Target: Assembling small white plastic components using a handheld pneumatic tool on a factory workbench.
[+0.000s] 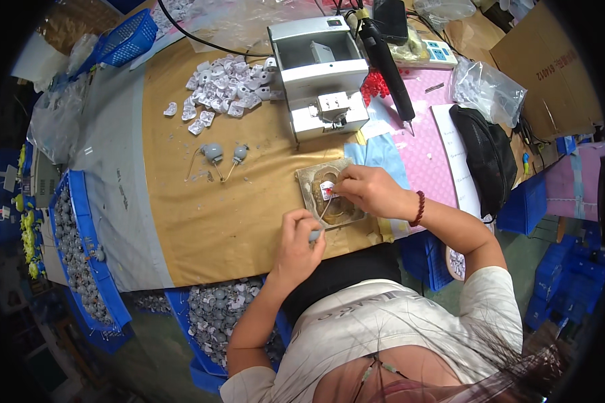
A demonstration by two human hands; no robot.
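Note:
My left hand is closed around a grey rounded part, and a thin metal rod runs from it toward a worn square fixture block. In the block's round hollow sits a small white plastic piece. My right hand pinches a small red piece at that white piece; its fingertips partly hide it. Two more grey rounded parts with bent wires, one beside the other, lie on the brown table cover to the left.
A heap of white plastic pieces lies near a grey metal machine. A black electric screwdriver hangs tip down by red pieces. Right are a black mesh pouch and a cardboard box; left, a blue bin of grey parts.

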